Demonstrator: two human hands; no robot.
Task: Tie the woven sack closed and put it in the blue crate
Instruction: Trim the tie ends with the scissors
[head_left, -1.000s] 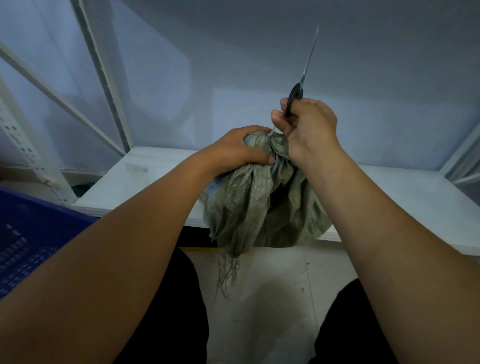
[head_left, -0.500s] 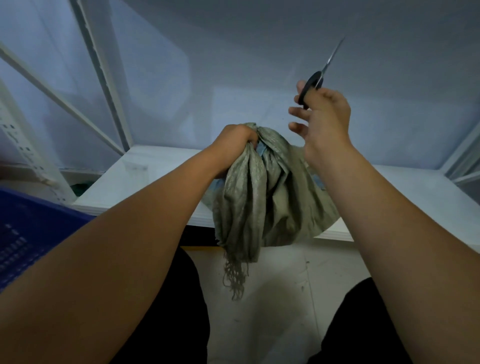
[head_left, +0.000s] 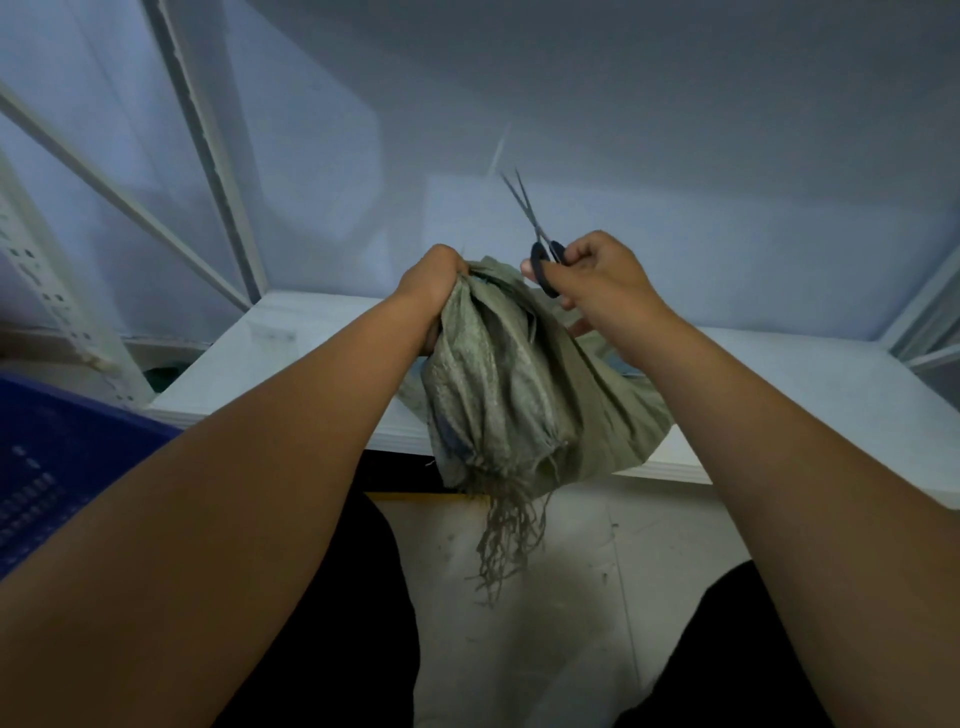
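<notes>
A grey-green woven sack (head_left: 498, 389) hangs over the front edge of the white shelf (head_left: 291, 358), its frayed threads dangling below. My left hand (head_left: 434, 283) is clenched around the sack's bunched neck, holding it up. Just to the right, my right hand (head_left: 597, 275) grips black-handled scissors (head_left: 540, 244), blades slightly apart and pointing up and away, right above the neck. Part of the blue crate (head_left: 57, 457) shows at the left edge, below shelf level.
White metal rack posts (head_left: 208, 150) and a perforated upright (head_left: 52, 296) stand at the left. A pale wall backs the shelf. Bare floor (head_left: 571, 597) lies between my dark-clothed legs below.
My right hand has come back down beside the sack's neck, and the scissors now tilt up-left with blades slightly parted. My left hand has kept its grip on the neck.
</notes>
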